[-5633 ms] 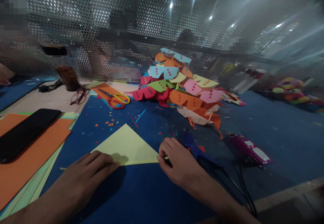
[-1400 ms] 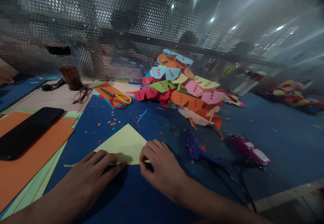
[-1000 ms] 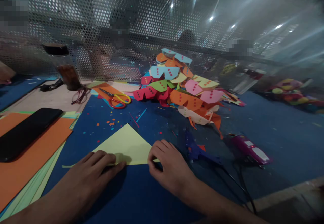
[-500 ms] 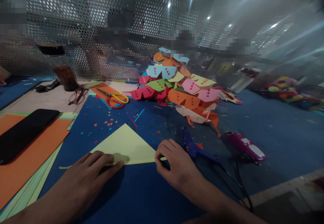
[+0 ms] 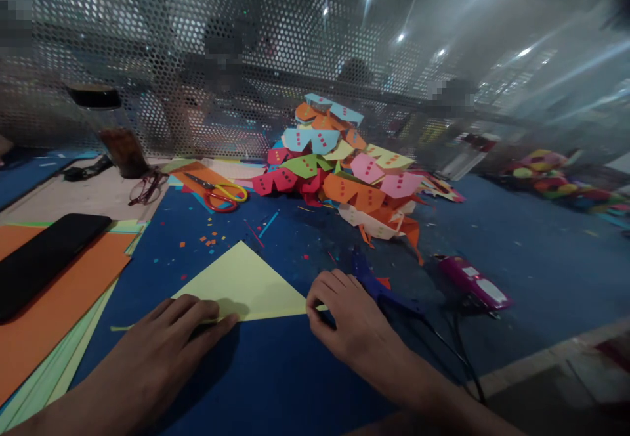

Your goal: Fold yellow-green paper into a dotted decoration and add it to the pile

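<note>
A pale yellow sheet of paper, folded into a triangle with its point away from me, lies on the blue table. My left hand rests on its lower left side, fingers closed along the bottom edge with the thumb at the fold. At the right corner my right hand pinches the paper between thumb and curled fingers. A narrow strip along the near edge looks folded over. Just beyond the right hand lies a blue glue gun with its cable.
Folded colored paper pieces are heaped at the back. Scissors, glasses and a dark-lidded jar stand or lie back left. A phone sits on orange paper. A purple device is at right.
My right hand has slid slightly right along the paper's near edge to its corner. The left hand keeps its hold, and the view has shifted a little.
</note>
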`<state>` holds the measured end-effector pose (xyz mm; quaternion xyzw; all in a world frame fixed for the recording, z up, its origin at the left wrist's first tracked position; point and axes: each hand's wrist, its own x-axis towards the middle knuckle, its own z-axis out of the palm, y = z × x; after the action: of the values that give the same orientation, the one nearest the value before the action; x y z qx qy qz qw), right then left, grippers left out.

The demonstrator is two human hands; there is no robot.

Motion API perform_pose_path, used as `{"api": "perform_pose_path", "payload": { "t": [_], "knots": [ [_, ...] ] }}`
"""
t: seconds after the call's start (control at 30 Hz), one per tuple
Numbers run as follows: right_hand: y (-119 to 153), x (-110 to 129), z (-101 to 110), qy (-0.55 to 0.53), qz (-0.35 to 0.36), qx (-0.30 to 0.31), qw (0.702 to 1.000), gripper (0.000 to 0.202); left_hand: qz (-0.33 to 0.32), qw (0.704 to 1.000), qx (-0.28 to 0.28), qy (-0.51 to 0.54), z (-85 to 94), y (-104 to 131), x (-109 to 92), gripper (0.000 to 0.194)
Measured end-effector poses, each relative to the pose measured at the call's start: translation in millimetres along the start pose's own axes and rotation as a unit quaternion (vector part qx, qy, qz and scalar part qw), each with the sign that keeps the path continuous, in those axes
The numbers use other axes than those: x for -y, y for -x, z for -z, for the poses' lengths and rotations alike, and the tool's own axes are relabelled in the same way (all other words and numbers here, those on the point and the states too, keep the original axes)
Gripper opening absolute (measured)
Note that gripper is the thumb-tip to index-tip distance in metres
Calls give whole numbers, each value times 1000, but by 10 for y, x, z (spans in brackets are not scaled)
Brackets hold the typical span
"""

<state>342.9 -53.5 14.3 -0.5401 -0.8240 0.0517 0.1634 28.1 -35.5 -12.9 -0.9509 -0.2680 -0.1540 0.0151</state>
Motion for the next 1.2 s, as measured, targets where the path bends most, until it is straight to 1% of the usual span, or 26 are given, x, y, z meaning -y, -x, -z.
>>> {"api": "perform_pose_path", "payload": {
  "t": [0.13,0.33,0.43,0.5,0.57,0.67,0.73,0.77,0.87,0.93,1.0,1.07,1.2],
  "knots": [
    [15,5,58,8,-5,-1,1000,19,0,1000,-23,-2,1,-25,-18,51],
    [83,-7,179,30,-5,-17,999,19,2,1000,-9,-3,22,-38,-32,53],
    [104,-23,206,41,-2,-27,999,18,4,999,-32,7,25,-42,-38,50],
    [107,-25,214,50,2,-24,998,18,7,999,-41,15,15,-42,-38,49],
    [106,-9,213,60,6,-23,998,17,9,999,-37,18,-3,-39,-36,49],
    [95,64,181,59,8,-54,997,16,15,999,-34,14,-26,-39,-33,51],
    [63,144,139,31,26,-70,997,13,15,999,-41,21,-33,-45,-37,48],
    [34,191,113,11,42,-69,997,12,14,999,-46,27,-35,-49,-40,47],
    [-103,330,26,-30,105,-19,994,5,14,998,-55,42,-51,-51,-49,44],
    [-214,400,-32,-33,125,25,991,3,25,997,-51,45,-72,-41,-52,44],
    [-309,437,-87,-29,138,54,989,7,38,997,-51,45,-91,-33,-51,44],
    [-369,444,-140,-25,140,63,988,9,51,996,-57,55,-94,-39,-49,40],
    [-391,406,-239,-43,131,55,989,6,88,989,-65,103,-56,-115,-47,27]
  ]
}}
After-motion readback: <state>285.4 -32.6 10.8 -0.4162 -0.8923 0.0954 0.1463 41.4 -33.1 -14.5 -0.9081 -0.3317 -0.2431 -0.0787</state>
